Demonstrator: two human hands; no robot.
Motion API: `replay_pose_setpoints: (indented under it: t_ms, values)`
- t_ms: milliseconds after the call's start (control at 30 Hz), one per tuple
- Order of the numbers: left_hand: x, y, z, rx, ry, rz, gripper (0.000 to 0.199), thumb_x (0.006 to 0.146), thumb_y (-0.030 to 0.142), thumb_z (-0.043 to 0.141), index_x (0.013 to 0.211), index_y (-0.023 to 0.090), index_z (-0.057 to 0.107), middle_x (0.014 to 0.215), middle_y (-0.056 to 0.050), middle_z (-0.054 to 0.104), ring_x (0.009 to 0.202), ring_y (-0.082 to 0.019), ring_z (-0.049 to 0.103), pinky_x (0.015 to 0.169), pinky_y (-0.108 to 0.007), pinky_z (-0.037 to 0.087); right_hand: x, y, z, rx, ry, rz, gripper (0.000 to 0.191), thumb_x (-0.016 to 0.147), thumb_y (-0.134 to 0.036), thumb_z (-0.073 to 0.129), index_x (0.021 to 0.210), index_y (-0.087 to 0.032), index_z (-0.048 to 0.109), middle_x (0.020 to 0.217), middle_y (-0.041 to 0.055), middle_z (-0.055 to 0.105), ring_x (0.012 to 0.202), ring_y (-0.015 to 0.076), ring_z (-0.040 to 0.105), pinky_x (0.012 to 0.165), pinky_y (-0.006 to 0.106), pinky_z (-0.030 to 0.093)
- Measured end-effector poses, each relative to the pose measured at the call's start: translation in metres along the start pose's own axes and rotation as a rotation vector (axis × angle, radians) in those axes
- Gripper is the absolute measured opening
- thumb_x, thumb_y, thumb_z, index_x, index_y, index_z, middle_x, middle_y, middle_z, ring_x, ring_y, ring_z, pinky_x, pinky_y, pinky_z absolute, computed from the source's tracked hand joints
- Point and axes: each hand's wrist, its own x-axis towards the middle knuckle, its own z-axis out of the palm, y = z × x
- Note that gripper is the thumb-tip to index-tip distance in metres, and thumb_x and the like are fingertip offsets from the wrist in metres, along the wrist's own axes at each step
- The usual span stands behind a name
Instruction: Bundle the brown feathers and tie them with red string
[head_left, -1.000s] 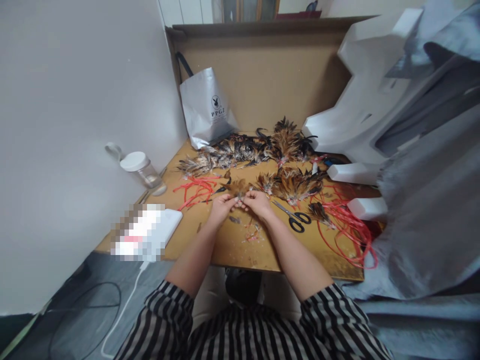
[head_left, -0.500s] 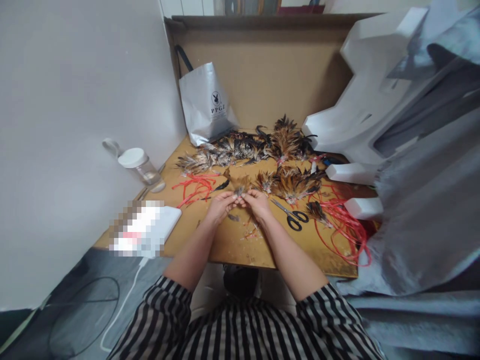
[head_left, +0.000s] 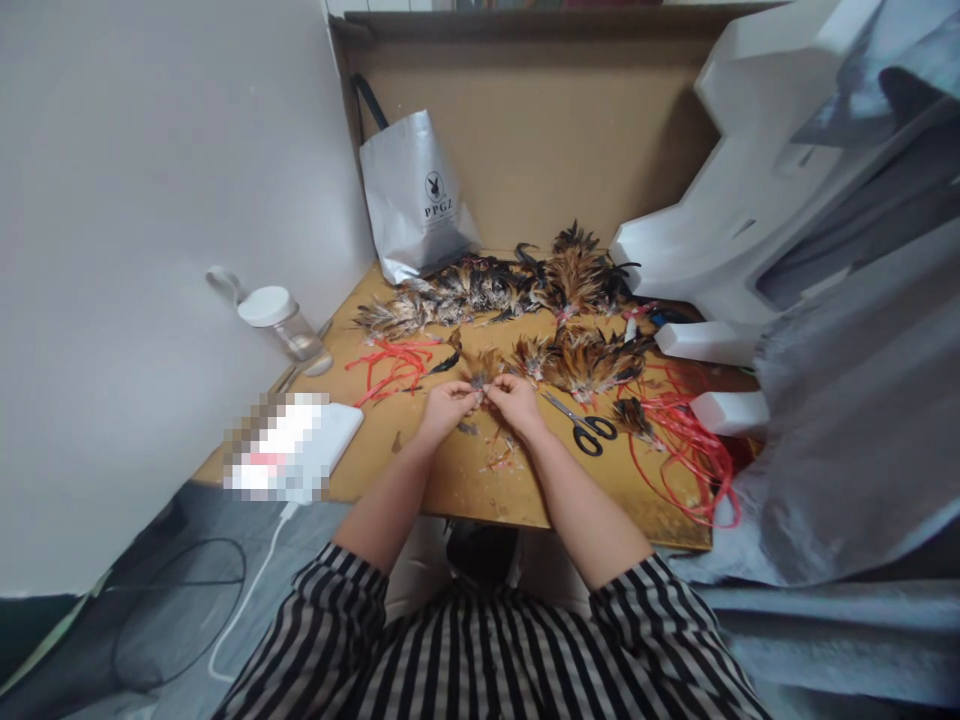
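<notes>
A small bunch of brown feathers [head_left: 482,366] is pinched at its base between my two hands, tips pointing away from me. My left hand [head_left: 450,405] closes thumb and finger on its left side. From the right, my right hand [head_left: 514,402] grips the same base with bent fingers. Fine detail at the fingertips is too small to make out. Just beyond lie more brown feather bunches [head_left: 589,360]. Black-handled scissors [head_left: 583,424] rest to the right of my right hand. Scraps of red and pale trimmings [head_left: 501,455] are scattered on the table below my hands.
Red ribbon strips [head_left: 394,368] lie left, and a tangle of red strands [head_left: 694,450] right. A long feather heap [head_left: 465,290] spans the back before a silver bag [head_left: 416,200]. A lidded bottle [head_left: 281,325] and a white device with a cable [head_left: 341,440] stand left; white foam [head_left: 720,200] rises right.
The camera view has tilted slightly downward. Both hands stay at the feather bunch, with only small shifts of the fingers.
</notes>
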Motion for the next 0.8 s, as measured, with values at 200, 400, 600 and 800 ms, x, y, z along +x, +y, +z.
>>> replay_pose_setpoints:
  t_ms: [200,400,600,800]
  values:
    - [0.000,0.001,-0.006,-0.169,-0.192,-0.059,0.020,0.060,0.024,0.068,0.074,0.010,0.064,0.065,-0.005,0.064,0.053,-0.007,0.055,0.052,-0.018,0.042,-0.002,-0.007,-0.002,0.211,-0.106,0.090,0.021,0.059,-0.029,0.069,0.056,-0.016,0.053,0.048,-0.0022,0.057,0.041,0.0070,0.046,0.044,0.020,0.035]
    - [-0.004,0.004,-0.008,-0.324,-0.312,-0.098,0.021,0.062,0.025,0.068,0.077,0.010,0.065,0.068,-0.004,0.064,0.057,-0.006,0.054,0.054,-0.017,0.040,-0.004,-0.010,-0.004,0.430,-0.220,0.191,0.023,0.056,-0.028,0.073,0.058,-0.016,0.053,0.052,-0.0017,0.059,0.047,0.0081,0.052,0.050,0.021,0.041]
    - [0.000,0.003,-0.007,-0.133,-0.169,0.008,0.020,0.060,0.028,0.069,0.071,0.012,0.062,0.059,-0.001,0.061,0.049,-0.006,0.050,0.048,-0.017,0.037,-0.003,-0.011,-0.005,0.274,-0.183,0.091,0.021,0.060,-0.031,0.069,0.063,-0.016,0.055,0.052,-0.0026,0.057,0.046,0.0071,0.049,0.048,0.020,0.037]
    - [-0.001,0.003,-0.004,-0.054,-0.091,0.025,0.024,0.057,0.030,0.069,0.071,0.013,0.059,0.052,0.001,0.057,0.043,-0.006,0.046,0.043,-0.018,0.035,-0.007,-0.016,-0.004,0.035,-0.116,0.048,0.019,0.061,-0.032,0.064,0.063,-0.018,0.051,0.050,-0.0047,0.053,0.044,0.0076,0.045,0.046,0.020,0.034]
